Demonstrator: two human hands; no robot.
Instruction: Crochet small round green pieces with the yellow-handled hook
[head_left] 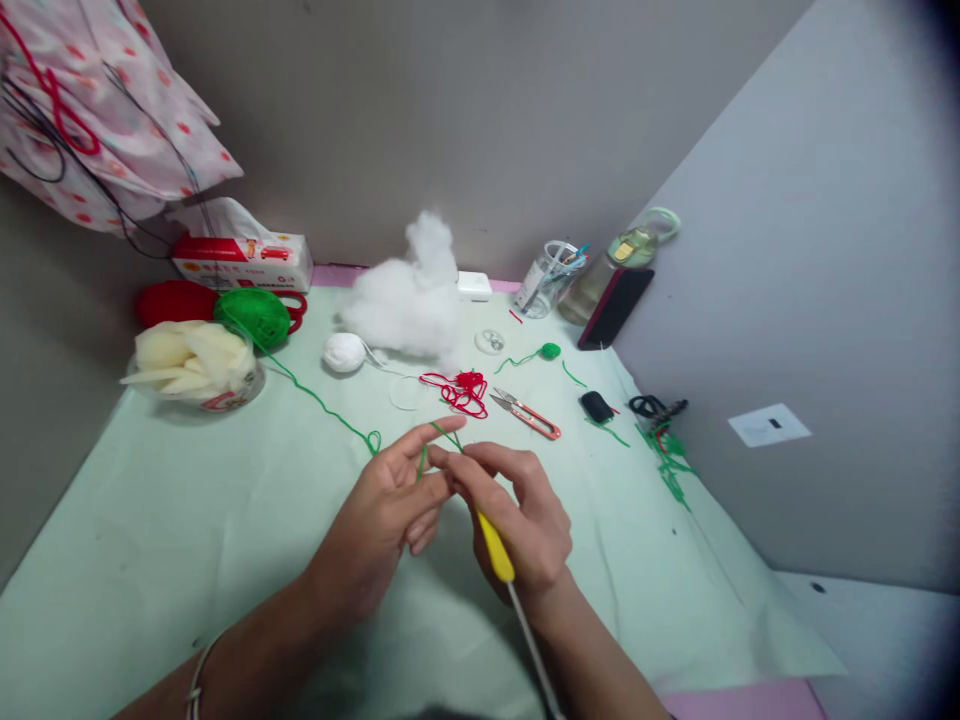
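My left hand (394,500) pinches green yarn (315,396), which runs over its raised index finger and back to a green ball (255,316). My right hand (525,510) grips a crochet hook with a yellow handle (495,545), its metal tip up by the left index finger. The fingertips of both hands meet at the yarn. Whatever small piece lies between them is hidden. Just beyond the hands are tangled red yarn (466,395) and orange thread snips (529,415).
White stuffing (409,300) and a white yarn ball (344,353) sit at the back. A tub (196,365) and tissue box (244,262) stand left. At right are a cup (545,280), bottle (611,280), phone (616,308) and green scraps (671,470).
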